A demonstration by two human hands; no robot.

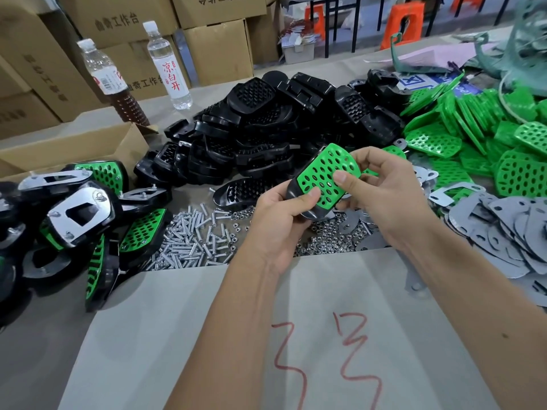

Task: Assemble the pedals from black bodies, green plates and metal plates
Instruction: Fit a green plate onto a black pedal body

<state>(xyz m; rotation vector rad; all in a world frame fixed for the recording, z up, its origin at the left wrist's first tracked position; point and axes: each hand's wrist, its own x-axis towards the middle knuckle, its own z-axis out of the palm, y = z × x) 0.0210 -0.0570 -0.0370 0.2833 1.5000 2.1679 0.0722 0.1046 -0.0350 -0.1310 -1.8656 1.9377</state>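
Bare forearms; no sleeves, gloves, rings, watch

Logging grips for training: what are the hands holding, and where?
Both hold one pedal: left hand grips the black body's lower end, right hand pinches the green plate's right edge.

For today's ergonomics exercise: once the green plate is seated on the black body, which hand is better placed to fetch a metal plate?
Probably the right hand: the metal plates lie on its side, while the left hand grips the black body under the green plate.
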